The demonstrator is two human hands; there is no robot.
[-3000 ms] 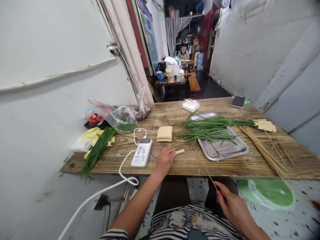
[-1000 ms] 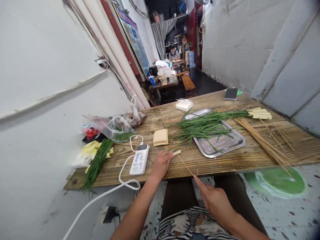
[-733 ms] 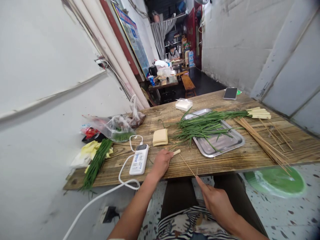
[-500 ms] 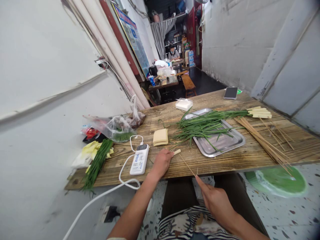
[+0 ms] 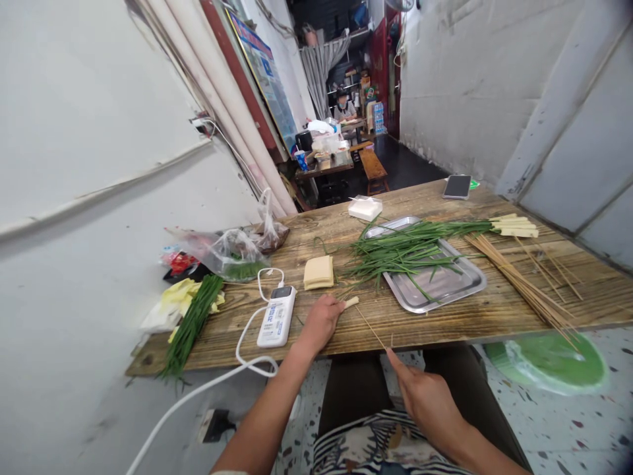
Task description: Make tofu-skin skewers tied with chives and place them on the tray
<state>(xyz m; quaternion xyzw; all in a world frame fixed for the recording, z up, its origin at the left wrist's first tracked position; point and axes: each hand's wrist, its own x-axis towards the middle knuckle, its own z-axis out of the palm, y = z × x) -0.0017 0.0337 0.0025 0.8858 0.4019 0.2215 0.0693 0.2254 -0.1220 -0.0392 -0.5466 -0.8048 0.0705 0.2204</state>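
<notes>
My left hand [image 5: 322, 321] rests on the wooden table, its fingers closed on a rolled tofu sheet [image 5: 351, 302] whose pale end sticks out to the right. My right hand [image 5: 428, 392] is at the table's near edge, closed on a thin bamboo skewer [image 5: 372, 327]. The skewer's far tip points up and left, close to the roll; I cannot tell whether they touch. A stack of square tofu sheets [image 5: 318, 272] lies just beyond my left hand. Green chives [image 5: 395, 251] lie across a metal tray [image 5: 420, 305]. Finished-looking rolls on skewers [image 5: 517, 225] lie at the right.
A white power bank [image 5: 277, 320] with a cable lies left. Beyond it are plastic bags [image 5: 240, 254] and another chive bundle [image 5: 192, 326]. Loose skewers [image 5: 519, 284] jut over the right front edge above a green bin [image 5: 554, 363]. A phone [image 5: 457, 187] lies far right; a person [image 5: 343, 109] sits behind.
Both hands keep nearly the same place and grip. The view has shifted very slightly; nothing else has visibly moved.
</notes>
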